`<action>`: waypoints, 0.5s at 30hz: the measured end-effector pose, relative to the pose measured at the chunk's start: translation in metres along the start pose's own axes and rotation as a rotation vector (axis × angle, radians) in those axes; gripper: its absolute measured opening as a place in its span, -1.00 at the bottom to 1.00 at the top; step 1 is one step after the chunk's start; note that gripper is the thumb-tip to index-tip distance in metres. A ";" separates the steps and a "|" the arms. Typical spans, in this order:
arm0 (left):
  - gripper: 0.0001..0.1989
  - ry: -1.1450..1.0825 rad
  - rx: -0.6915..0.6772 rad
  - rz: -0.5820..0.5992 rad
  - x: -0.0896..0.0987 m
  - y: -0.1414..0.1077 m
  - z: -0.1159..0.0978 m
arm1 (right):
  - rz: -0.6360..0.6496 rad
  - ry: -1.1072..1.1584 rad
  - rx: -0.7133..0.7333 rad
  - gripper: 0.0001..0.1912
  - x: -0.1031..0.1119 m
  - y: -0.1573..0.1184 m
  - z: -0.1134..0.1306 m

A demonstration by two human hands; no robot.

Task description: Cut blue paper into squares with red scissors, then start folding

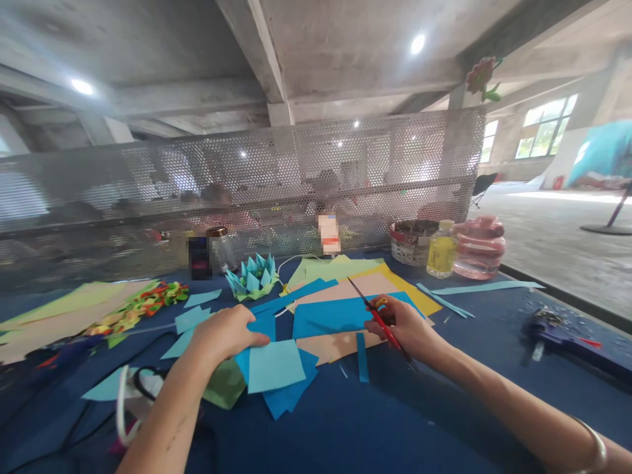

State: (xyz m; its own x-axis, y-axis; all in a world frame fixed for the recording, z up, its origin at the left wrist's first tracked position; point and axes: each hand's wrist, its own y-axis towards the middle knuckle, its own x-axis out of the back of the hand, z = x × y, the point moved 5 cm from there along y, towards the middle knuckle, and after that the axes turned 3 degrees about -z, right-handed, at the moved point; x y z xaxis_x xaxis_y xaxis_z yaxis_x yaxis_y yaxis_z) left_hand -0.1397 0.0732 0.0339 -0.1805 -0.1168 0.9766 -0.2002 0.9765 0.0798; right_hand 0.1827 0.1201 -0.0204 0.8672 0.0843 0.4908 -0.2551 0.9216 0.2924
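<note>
Left forearm (170, 408) foremost, the left hand (224, 334) held thumb and finger apart at a light-blue square (276, 367), liable to skid on loose blue sheets (285, 400), while the right hand's (409, 330) red scissors (386, 328) risked snagging papers (368, 286).

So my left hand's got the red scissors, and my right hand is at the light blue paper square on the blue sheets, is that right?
Not quite: the hands are swapped. In the head view, the right hand has the red scissors, and the left hand is at the light blue paper square on the blue sheets.
</note>
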 end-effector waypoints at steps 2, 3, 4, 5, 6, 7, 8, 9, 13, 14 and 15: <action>-0.68 0.100 0.007 0.059 -0.002 -0.002 -0.001 | 0.011 -0.019 0.007 -0.73 0.000 0.000 0.001; -0.64 0.144 -0.002 0.076 -0.002 -0.003 -0.003 | 0.016 -0.022 0.009 -0.73 0.000 0.000 0.001; -0.60 0.175 -0.017 0.088 -0.001 -0.004 -0.005 | 0.020 -0.023 0.008 -0.73 0.000 -0.001 0.002; -0.57 0.196 -0.030 0.097 0.000 -0.006 -0.007 | 0.024 -0.022 0.006 -0.73 0.000 -0.001 0.002; -0.56 0.209 -0.037 0.100 0.001 -0.007 -0.008 | 0.024 -0.019 0.005 -0.73 0.000 -0.001 0.002; -0.55 0.215 -0.038 0.093 0.002 -0.007 -0.008 | 0.025 -0.018 0.003 -0.73 0.000 -0.001 0.002; -0.56 0.217 -0.036 0.081 0.004 -0.008 -0.008 | 0.023 -0.018 0.004 -0.73 -0.001 -0.001 0.002; -0.57 0.214 -0.036 0.067 0.005 -0.008 -0.007 | 0.020 -0.021 0.004 -0.73 -0.001 0.000 0.002; -0.66 0.177 -0.064 0.061 0.002 -0.005 -0.004 | 0.012 -0.037 0.006 -0.73 -0.001 0.000 0.002; -0.70 0.176 -0.061 0.061 0.001 -0.005 -0.004 | 0.017 -0.038 0.009 -0.73 -0.001 0.000 0.002; -0.76 0.180 -0.047 0.053 0.001 -0.005 -0.004 | 0.022 -0.039 0.013 -0.73 -0.001 0.000 0.003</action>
State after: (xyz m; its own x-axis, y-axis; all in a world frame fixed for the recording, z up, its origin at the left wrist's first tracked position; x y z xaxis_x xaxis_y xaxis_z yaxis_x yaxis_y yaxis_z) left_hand -0.1355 0.0692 0.0351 -0.0132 -0.0351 0.9993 -0.1490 0.9883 0.0328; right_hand 0.1803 0.1188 -0.0188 0.8439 0.0897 0.5290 -0.2799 0.9148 0.2914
